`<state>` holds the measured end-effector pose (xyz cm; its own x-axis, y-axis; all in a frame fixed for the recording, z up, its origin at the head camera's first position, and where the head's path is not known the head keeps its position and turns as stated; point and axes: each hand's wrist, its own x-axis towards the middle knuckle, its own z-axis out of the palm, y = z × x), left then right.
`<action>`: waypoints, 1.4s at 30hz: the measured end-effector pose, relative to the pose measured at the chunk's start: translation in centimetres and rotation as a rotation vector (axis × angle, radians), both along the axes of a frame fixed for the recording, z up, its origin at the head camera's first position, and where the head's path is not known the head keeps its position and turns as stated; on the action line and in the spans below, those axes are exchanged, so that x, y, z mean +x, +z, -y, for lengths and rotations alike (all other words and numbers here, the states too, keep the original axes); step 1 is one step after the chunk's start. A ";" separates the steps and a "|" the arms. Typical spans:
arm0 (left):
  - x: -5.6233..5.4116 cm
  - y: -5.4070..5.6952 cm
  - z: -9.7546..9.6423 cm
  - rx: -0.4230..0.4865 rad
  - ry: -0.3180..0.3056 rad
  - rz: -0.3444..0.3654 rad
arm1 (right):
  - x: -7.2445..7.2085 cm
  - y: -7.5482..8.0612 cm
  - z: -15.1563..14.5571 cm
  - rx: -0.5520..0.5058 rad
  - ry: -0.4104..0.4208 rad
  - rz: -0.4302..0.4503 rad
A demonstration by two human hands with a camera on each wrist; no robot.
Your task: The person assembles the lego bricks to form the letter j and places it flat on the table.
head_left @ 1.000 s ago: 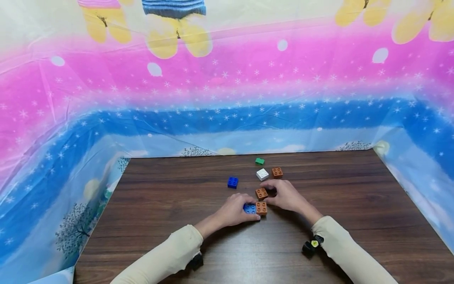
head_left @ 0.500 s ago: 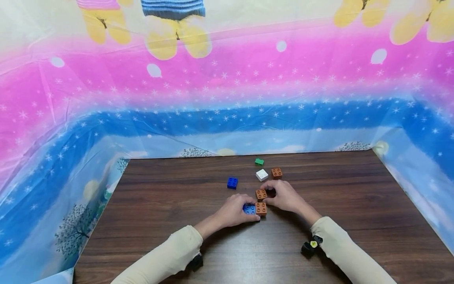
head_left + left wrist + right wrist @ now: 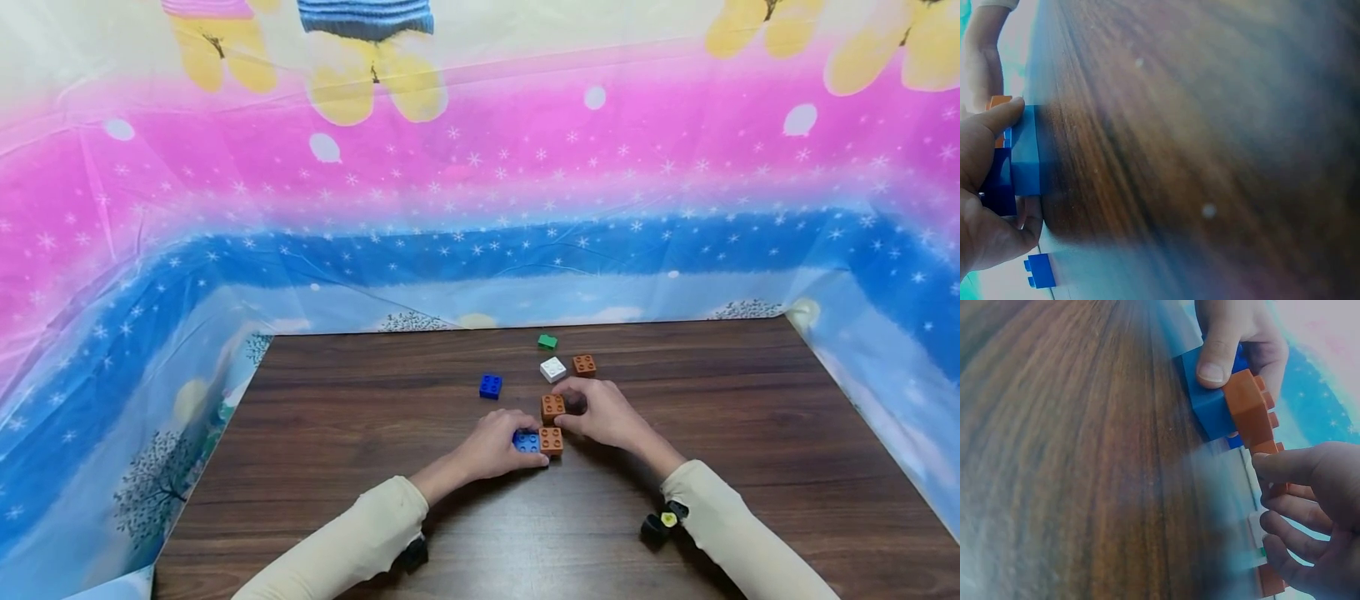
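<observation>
My left hand (image 3: 491,443) grips a joined stack, its thumb on a light blue toy building brick (image 3: 1210,409). A darker blue brick (image 3: 1000,187) sits on top of it, partly under the fingers. At the right end of the stack an orange brick (image 3: 551,440) is seated with its studs up. Just beyond it, my right hand (image 3: 603,412) pinches a second orange brick (image 3: 552,406) between thumb and fingers. In the right wrist view that brick appears right beside the first orange one; whether they touch I cannot tell.
Loose bricks lie farther back on the brown wooden table (image 3: 337,400): a dark blue one (image 3: 491,386), a white one (image 3: 552,369), an orange one (image 3: 584,365) and a small green one (image 3: 547,342). A patterned cloth (image 3: 480,242) rises behind the table's far edge.
The orange brick in my right hand has tipped slightly, showing more of its near side. My left hand and its stack stay nearly still.
</observation>
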<state>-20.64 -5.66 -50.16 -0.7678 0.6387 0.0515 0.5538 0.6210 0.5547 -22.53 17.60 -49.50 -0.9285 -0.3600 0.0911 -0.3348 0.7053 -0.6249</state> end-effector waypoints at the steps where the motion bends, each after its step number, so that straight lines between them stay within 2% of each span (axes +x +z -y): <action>1: 0.0 0.0 0.0 0.002 -0.001 0.000 | 0.1 0.1 0.0 -0.003 -0.001 0.002; 12: 0.0 -0.1 0.0 0.016 -0.007 -0.006 | 1.3 1.5 -0.1 -0.010 0.017 -0.046; 25: 0.0 0.1 -0.1 0.013 0.004 0.004 | 2.9 2.9 0.2 -0.001 0.047 -0.063; 42: 0.0 0.3 -0.1 0.000 -0.001 0.020 | 4.4 2.5 0.4 0.021 0.060 -0.080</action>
<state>-20.66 -5.56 -49.90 -0.7679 0.6396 0.0362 0.5434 0.6205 0.5654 -18.17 17.25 -47.05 -0.8953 -0.4175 0.1557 -0.4250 0.6952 -0.5797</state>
